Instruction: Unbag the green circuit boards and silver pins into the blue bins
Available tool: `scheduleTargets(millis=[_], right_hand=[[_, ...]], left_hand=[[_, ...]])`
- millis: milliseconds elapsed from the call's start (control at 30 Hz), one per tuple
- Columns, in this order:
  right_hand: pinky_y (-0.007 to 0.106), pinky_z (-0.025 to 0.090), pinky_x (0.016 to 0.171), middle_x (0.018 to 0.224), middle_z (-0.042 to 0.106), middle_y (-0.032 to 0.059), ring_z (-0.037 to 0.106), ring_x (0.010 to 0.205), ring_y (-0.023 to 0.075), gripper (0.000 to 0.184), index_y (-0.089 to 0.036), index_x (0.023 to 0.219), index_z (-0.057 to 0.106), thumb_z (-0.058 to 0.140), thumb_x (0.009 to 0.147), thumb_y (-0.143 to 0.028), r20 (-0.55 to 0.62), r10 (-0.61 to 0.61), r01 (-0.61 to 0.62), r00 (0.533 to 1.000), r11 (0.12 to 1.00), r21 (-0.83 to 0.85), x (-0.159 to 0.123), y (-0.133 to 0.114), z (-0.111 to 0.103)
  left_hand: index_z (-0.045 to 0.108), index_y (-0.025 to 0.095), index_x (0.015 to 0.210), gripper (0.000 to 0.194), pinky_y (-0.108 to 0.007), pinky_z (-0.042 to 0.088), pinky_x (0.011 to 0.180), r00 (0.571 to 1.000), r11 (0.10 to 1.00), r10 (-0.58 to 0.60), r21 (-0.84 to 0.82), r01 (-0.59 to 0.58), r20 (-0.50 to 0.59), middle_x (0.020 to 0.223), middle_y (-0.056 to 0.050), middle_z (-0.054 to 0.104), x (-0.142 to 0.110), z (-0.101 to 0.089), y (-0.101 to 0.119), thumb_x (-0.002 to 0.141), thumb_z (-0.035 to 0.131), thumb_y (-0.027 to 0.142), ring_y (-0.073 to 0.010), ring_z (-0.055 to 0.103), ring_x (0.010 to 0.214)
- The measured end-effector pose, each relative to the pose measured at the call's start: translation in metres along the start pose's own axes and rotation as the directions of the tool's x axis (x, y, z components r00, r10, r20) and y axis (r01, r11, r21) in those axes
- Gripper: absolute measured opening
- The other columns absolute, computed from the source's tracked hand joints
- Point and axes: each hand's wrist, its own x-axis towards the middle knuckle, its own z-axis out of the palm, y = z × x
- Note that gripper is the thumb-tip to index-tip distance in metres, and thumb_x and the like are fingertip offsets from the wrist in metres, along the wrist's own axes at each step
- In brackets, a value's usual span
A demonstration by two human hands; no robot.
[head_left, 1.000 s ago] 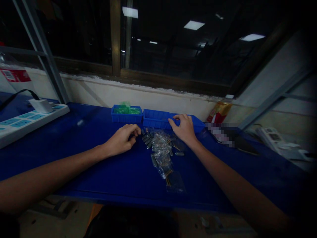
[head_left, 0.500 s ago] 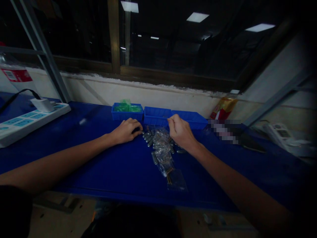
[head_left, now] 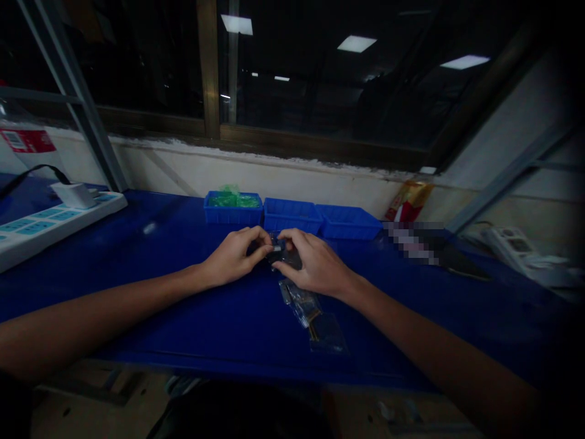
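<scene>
My left hand point(head_left: 240, 253) is closed in a pinch, thumb and forefinger on a small metal cylinder point(head_left: 276, 248). Facing it, my right hand point(head_left: 317, 262) curves its thumb and fingers about a clear plastic bag point(head_left: 292, 260), which is dim and partly covered. Both hands are over the pile of bagged parts, hiding most of it. Closer to me, a small clear bag point(head_left: 329, 334) with thin brass-coloured pins lies flat. Another metal cylinder point(head_left: 285, 292) rests beside several overlapping clear bags point(head_left: 304, 299).
Three blue bins stand along the wall: the left bin point(head_left: 233, 214) with green plastic, then the middle bin point(head_left: 292, 224) and the right bin point(head_left: 350, 230). A white power strip point(head_left: 91, 216) lies left on the blue table point(head_left: 183, 323). A red-gold packet point(head_left: 408, 201) leans at the right.
My right hand has come down and left from near the bins, over the pile. My left hand has shifted slightly right, and the two hands now nearly meet.
</scene>
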Motion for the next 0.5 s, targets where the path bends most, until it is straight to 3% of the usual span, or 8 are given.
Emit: scheduleTargets(millis=[133, 367, 500], right_hand=[[0.031, 0.038, 0.072, 0.082, 0.055, 0.006, 0.049, 0.079, 0.0176, 0.012, -0.016, 0.089, 0.051, 0.045, 0.084, -0.025, 0.02, -0.079, 0.081, 0.997, 0.994, -0.076, 0.0, -0.0058, 0.0011], [0.029, 0.037, 0.07, 0.077, 0.056, 0.0057, 0.05, 0.074, 0.0156, 0.021, -0.013, 0.085, 0.055, 0.038, 0.088, -0.026, -0.014, -0.031, 0.031, 0.999, 0.999, -0.036, 0.0011, 0.0027, 0.0045], [0.029, 0.036, 0.069, 0.074, 0.057, 0.0049, 0.05, 0.073, 0.0152, 0.026, -0.014, 0.08, 0.056, 0.034, 0.09, -0.026, 0.007, -0.017, 0.017, 1.0, 1.0, -0.023, 0.0007, 0.0033, 0.0066]], left_hand=[[0.052, 0.015, 0.085, 0.012, -0.023, 0.042, 0.062, 1.0, 0.999, 0.02, -0.034, -0.02, 0.021, 0.077, -0.001, 0.06, -0.0025, 0.0007, 0.0027, 0.084, 0.044, 0.023, -0.0115, 0.055, 0.071], [0.053, 0.014, 0.099, 0.02, -0.029, 0.044, 0.074, 0.984, 0.979, 0.164, 0.11, -0.171, 0.07, 0.087, -0.004, 0.062, -0.0042, -0.0017, -0.0029, 0.079, 0.048, 0.019, -0.0152, 0.054, 0.083], [0.057, 0.013, 0.096, 0.02, -0.03, 0.045, 0.073, 0.978, 0.962, 0.191, 0.183, -0.203, 0.079, 0.083, -0.005, 0.063, -0.0045, -0.0013, -0.0044, 0.079, 0.051, 0.023, -0.0164, 0.054, 0.081]])
